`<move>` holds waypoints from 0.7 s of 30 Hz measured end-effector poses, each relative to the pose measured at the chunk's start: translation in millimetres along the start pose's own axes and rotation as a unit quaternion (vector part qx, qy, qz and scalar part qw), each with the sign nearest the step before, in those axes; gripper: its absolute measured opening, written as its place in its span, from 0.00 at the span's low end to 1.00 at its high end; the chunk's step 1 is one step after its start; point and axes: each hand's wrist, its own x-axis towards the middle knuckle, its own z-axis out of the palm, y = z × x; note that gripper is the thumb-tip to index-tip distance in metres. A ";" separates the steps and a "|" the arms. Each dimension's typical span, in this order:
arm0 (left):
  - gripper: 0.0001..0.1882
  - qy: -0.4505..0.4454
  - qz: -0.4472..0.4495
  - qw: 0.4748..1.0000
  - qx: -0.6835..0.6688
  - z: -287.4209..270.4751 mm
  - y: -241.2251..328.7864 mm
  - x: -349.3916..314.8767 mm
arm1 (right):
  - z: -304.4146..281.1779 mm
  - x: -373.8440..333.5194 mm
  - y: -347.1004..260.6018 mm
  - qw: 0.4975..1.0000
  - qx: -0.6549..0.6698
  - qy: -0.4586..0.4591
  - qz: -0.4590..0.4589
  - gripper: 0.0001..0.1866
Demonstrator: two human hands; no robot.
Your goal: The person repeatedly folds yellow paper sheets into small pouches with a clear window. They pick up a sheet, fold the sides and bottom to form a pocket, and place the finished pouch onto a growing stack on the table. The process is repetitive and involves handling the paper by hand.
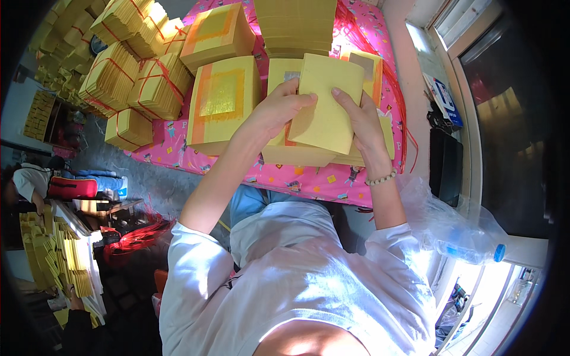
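Note:
Before me I hold up a wad of plain yellow paper (329,110), tilted, between both hands. My left hand (288,105) grips its left edge, thumb on the face and fingers folded behind. On the right edge my right hand (363,121) is closed the same way, a beaded bracelet on that wrist. Below and behind the wad lies a stack of yellow paper (300,155), partly hidden by the wad. To its left stands a tall stack of yellow paper with a gold square and orange band (224,101). How many sheets I hold, I cannot tell.
A pink patterned cloth (285,181) covers the table. Bundles tied with red cord (113,77) are piled at the far left. Red strips (409,133) hang along the right edge, beside a clear plastic bag (460,228). At left, another person (35,181) is near yellow paper stacks.

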 end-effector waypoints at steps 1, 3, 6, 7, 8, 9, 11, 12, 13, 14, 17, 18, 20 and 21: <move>0.19 0.004 -0.008 1.000 0.007 0.5 1.4 -0.4 | -0.2 0.1 0.7 1.000 0.004 0.001 0.004 0.21; 0.19 0.002 -0.014 1.000 0.000 1.8 4.4 -1.4 | 0.0 -0.2 0.2 1.000 0.019 -0.003 0.012 0.21; 0.20 -0.013 -0.019 1.000 0.000 -0.9 2.1 0.8 | 0.7 -0.5 0.5 1.000 0.026 -0.007 0.015 0.22; 0.21 -0.020 -0.020 1.000 0.001 -1.9 1.3 1.8 | 0.7 -0.3 0.7 1.000 0.026 -0.008 0.014 0.22; 0.22 -0.017 -0.019 1.000 0.000 -1.4 0.9 2.3 | 0.4 0.0 1.3 0.999 0.027 -0.008 0.016 0.22; 0.22 -0.013 -0.018 1.000 -0.002 0.2 0.6 2.2 | -0.1 0.4 2.6 0.999 0.029 -0.008 0.018 0.21; 0.22 -0.003 -0.009 1.000 0.000 3.5 0.6 1.2 | 0.0 0.6 3.0 0.999 0.031 -0.008 0.023 0.21; 0.23 0.002 -0.001 1.000 0.004 5.7 1.1 0.4 | 0.2 0.1 2.0 0.999 0.032 -0.008 0.026 0.21; 0.23 0.007 0.007 1.000 0.009 7.9 1.4 -0.5 | 0.4 -0.5 1.0 0.999 0.032 -0.007 0.028 0.21; 0.23 0.012 0.022 1.000 0.015 10.0 1.5 -1.3 | 0.7 -1.3 0.5 0.999 0.039 -0.006 0.027 0.21; 0.23 0.027 0.054 0.998 0.027 15.1 -0.1 -4.7 | 3.4 -5.4 -1.1 0.999 0.048 -0.001 0.015 0.21; 0.22 0.033 0.061 0.997 0.026 16.4 0.6 -5.4 | 5.1 -6.2 -3.4 0.999 0.041 0.000 0.004 0.21; 0.22 0.048 0.091 0.994 0.033 20.5 -1.6 -8.8 | 7.8 -9.3 -4.4 1.000 0.021 0.006 -0.022 0.21; 0.21 0.056 0.117 0.991 0.042 23.3 -6.3 -10.4 | 8.3 -11.3 -3.7 0.999 0.008 0.011 -0.038 0.21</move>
